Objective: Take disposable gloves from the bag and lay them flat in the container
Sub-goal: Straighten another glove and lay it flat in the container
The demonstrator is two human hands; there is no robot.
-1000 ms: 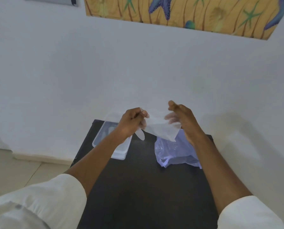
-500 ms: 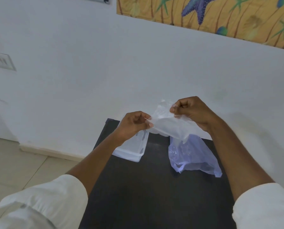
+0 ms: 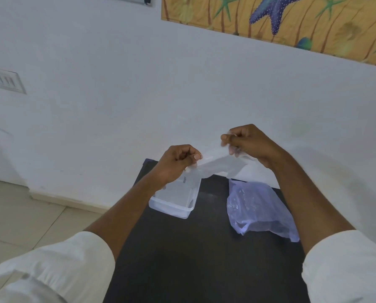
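Observation:
A thin translucent disposable glove is stretched in the air between both hands. My left hand pinches its left end just above the clear rectangular plastic container. My right hand pinches the other end, held higher and further right. The crumpled bluish plastic bag lies on the black table to the right of the container, under my right forearm. Whatever is inside the container is hard to make out through its clear walls.
The small black table stands against a white wall. Tiled floor lies to its left. A switch plate is on the wall at left, and a starfish picture hangs at the top right.
Both hands have pulled apart, drawing the glove out from a bunched sheet into a long strip. My right hand has risen and moved right; the camera has turned left.

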